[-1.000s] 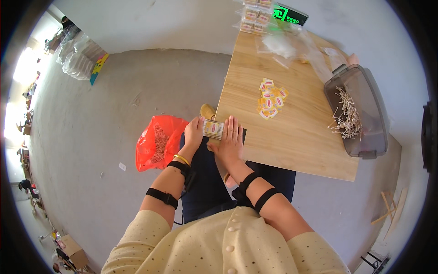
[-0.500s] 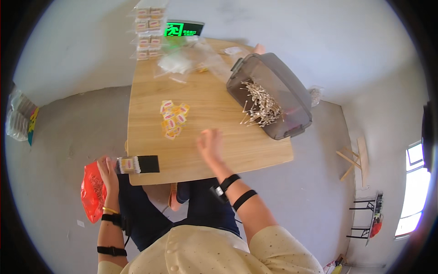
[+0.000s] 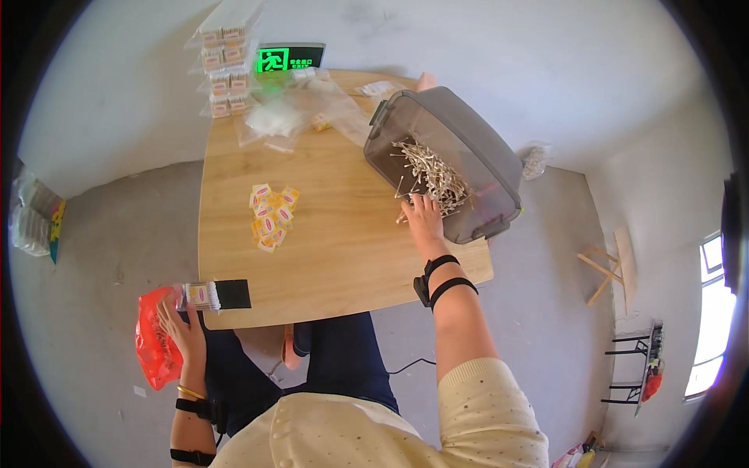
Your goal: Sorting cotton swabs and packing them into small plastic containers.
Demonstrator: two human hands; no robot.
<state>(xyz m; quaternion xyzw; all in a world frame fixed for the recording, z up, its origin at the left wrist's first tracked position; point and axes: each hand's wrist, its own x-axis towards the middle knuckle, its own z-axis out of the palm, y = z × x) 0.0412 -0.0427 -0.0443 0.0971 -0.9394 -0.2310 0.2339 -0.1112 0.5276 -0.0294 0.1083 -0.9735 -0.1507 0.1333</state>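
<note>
Head view of a person working with two bare hands at a pale wood-grained table (image 3: 343, 253). The right hand (image 3: 425, 222) reaches to the lower front of a heap of white-tipped cotton swabs (image 3: 438, 173), which lies at the open mouth of a translucent grey plastic bin (image 3: 491, 148) tipped onto its side at the right of the table. Its fingers are slightly bent and a little apart, over the lowest swabs; whether they have hold of any cannot be told. The left hand (image 3: 187, 335) is at the near left corner, beside a clear flat packet of swabs with a printed label (image 3: 201, 296); its fingers are extended and partly spread, the thumb close to the packet, but whether they grip it cannot be told. The packet lies at the table's left edge, against a flat black rectangular pad (image 3: 234, 294). A red plastic bag (image 3: 160, 365) is partly behind the left hand. Small yellow-and-white printed cards (image 3: 271, 222) lie in a loose cluster left of the bin; behind them are crumpled clear plastic bags (image 3: 273, 121) and a stack of bagged swab packets (image 3: 226, 58).
</note>
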